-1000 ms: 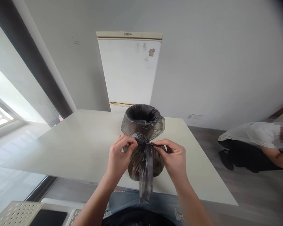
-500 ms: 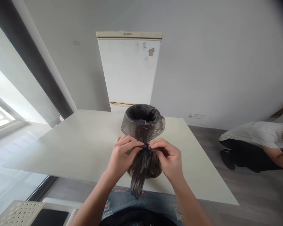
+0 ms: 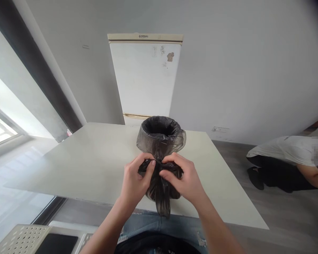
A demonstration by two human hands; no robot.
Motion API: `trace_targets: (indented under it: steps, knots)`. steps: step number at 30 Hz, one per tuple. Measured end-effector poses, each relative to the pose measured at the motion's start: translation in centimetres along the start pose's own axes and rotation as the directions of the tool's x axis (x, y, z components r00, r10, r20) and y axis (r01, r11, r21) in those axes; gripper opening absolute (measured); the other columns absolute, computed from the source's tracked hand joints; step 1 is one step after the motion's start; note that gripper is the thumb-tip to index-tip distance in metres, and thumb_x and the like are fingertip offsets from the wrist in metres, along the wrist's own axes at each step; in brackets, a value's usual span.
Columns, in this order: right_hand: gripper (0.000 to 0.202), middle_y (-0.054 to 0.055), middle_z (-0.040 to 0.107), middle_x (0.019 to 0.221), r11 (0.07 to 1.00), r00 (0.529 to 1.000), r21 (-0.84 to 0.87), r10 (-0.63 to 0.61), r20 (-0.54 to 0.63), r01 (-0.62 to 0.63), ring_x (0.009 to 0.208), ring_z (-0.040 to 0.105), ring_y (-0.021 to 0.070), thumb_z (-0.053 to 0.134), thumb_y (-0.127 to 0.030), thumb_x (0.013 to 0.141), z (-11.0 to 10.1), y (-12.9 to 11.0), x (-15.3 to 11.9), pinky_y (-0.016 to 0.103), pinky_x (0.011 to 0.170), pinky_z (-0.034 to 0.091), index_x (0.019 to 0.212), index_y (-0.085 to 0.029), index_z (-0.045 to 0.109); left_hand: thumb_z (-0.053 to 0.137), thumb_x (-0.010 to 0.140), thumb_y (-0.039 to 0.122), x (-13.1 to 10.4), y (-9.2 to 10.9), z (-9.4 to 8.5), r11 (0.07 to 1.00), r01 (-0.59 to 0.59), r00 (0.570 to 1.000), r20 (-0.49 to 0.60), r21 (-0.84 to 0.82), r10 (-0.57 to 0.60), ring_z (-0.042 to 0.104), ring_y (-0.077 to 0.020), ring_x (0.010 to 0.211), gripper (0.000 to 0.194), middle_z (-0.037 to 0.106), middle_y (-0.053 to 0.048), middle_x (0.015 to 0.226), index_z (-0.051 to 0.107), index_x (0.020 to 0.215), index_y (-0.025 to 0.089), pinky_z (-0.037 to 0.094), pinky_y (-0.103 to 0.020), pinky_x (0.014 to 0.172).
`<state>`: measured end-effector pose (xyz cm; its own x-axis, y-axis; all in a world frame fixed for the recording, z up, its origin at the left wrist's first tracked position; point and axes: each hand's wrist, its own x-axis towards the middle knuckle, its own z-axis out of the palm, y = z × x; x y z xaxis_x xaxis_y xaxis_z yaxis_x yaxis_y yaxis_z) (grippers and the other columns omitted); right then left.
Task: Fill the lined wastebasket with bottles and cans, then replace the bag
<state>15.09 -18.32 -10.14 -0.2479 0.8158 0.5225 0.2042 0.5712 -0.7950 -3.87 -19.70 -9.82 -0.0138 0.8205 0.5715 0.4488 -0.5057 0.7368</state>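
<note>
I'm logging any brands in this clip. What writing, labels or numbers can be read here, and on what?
Fridge: a short dark marking on its top trim strip, too small and blurred to read.
Bin bag, table and wall: no writing visible.
Nothing else in view carries readable text.

This looks like a plain room in a home or rented flat, sparsely furnished. An old white fridge (image 3: pixel 145 76) with yellowed trim and a rust-coloured patch on its door stands against a bare grey wall (image 3: pixel 241 63). In front of it is a white counter (image 3: pixel 90 162) carrying a small bin lined with a dark plastic bag (image 3: pixel 160 135). The floor (image 3: pixel 286 215) is grey wood-look laminate. A large window (image 3: pixel 0 127) with a dark frame lets in daylight on the left. Another person (image 3: pixel 288 162) crouches low on the floor at the right.
</note>
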Motion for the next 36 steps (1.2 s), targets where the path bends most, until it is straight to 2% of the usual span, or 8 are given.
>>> trace_targets:
  steps: [3, 15, 19, 23, 25, 29, 32, 36]
  knots:
    - [0.015, 0.004, 0.073, 0.098, 0.971, 0.988, -0.198, -0.146, -0.049, 0.133, 0.091, 0.066, 0.0206, 0.068, -0.019, 0.096, 0.4, -0.4, 0.3, 0.036, 0.083, 0.053, 0.106, -0.027, 0.076, 0.062, 0.098, 0.026, 0.1, 0.5, -0.1, 0.998, 0.055, 0.998, 0.007, 0.015, -0.055, 0.063, -0.0143, 0.074, 0.008, 0.068, 0.001, 0.082, 0.066, 0.093, 0.022, 0.049, -0.026, 0.072]
    - [0.030, 0.006, 0.073, 0.104, 0.869, 0.907, -0.339, -0.410, -0.090, 0.359, 0.093, 0.062, 0.0235, 0.063, -0.005, 0.091, 0.6, 0.4, 0.2, 0.044, 0.083, 0.052, 0.104, -0.029, 0.075, 0.060, 0.099, 0.027, 1.0, 0.3, 0.2, 0.992, 0.127, 0.992, 0.019, -0.006, -0.127, 0.064, -0.0151, 0.079, 0.010, 0.070, 0.001, 0.085, 0.065, 0.093, 0.022, 0.048, -0.026, 0.076]
    - [0.022, 0.008, 0.067, 0.110, 0.916, 0.928, -0.188, -0.369, -0.050, 0.354, 0.097, 0.062, 0.0236, 0.059, -0.008, 0.094, 0.3, 0.7, 0.2, 0.044, 0.086, 0.052, 0.100, -0.026, 0.070, 0.059, 0.099, 0.028, 1.2, 0.0, 0.3, 0.988, 0.155, 0.988, 0.018, 0.016, -0.156, 0.064, -0.0155, 0.076, 0.011, 0.070, 0.001, 0.083, 0.066, 0.093, 0.022, 0.048, -0.027, 0.074]
    - [0.008, 0.008, 0.065, 0.108, 0.977, 0.981, 0.102, -0.178, -0.078, 0.186, 0.099, 0.064, 0.0228, 0.054, -0.020, 0.101, -0.2, 0.9, 0.3, 0.041, 0.087, 0.053, 0.097, -0.024, 0.061, 0.060, 0.099, 0.029, 1.2, -0.2, 0.2, 0.990, 0.143, 0.989, 0.031, 0.008, -0.143, 0.065, -0.0162, 0.077, 0.011, 0.071, 0.000, 0.084, 0.066, 0.094, 0.022, 0.048, -0.028, 0.075]
    - [0.008, 0.008, 0.067, 0.109, 0.979, 0.988, 0.147, -0.127, -0.082, 0.138, 0.100, 0.064, 0.0232, 0.055, -0.024, 0.101, -0.3, 0.7, 0.4, 0.040, 0.087, 0.054, 0.105, -0.025, 0.061, 0.061, 0.099, 0.029, 1.1, 0.0, 0.2, 0.991, 0.131, 0.991, 0.000, 0.015, -0.131, 0.066, -0.0165, 0.079, 0.010, 0.071, 0.000, 0.085, 0.066, 0.094, 0.022, 0.049, -0.028, 0.076]
    - [0.027, 0.006, 0.070, 0.105, 0.975, 0.976, -0.094, -0.209, -0.068, 0.202, 0.097, 0.065, 0.0236, 0.070, -0.024, 0.095, 0.1, -0.2, 0.4, 0.040, 0.087, 0.053, 0.121, -0.028, 0.067, 0.061, 0.099, 0.027, 0.7, 0.7, 0.3, 0.995, 0.093, 0.995, -0.035, 0.034, -0.092, 0.067, -0.0164, 0.080, 0.008, 0.071, 0.000, 0.086, 0.066, 0.094, 0.023, 0.050, -0.028, 0.076]
    - [0.017, 0.003, 0.071, 0.094, 0.917, 0.949, -0.307, -0.298, -0.108, 0.253, 0.088, 0.063, 0.0210, 0.068, -0.016, 0.096, 0.7, -0.4, 0.6, 0.040, 0.084, 0.050, 0.106, -0.029, 0.073, 0.061, 0.099, 0.026, 0.6, 0.8, 0.4, 0.997, 0.049, 0.998, -0.030, 0.066, -0.047, 0.068, -0.0170, 0.083, 0.007, 0.073, 0.000, 0.090, 0.067, 0.096, 0.024, 0.051, -0.029, 0.079]
    - [0.016, 0.003, 0.071, 0.090, 0.876, 0.934, -0.416, -0.326, -0.142, 0.243, 0.084, 0.061, 0.0204, 0.065, -0.014, 0.098, 0.7, -0.1, 0.8, 0.041, 0.081, 0.046, 0.096, -0.027, 0.074, 0.061, 0.099, 0.028, 0.7, 0.4, 0.5, 0.994, 0.044, 0.998, -0.040, 0.101, -0.040, 0.070, -0.0183, 0.085, 0.008, 0.075, 0.000, 0.092, 0.068, 0.096, 0.025, 0.051, -0.031, 0.082]
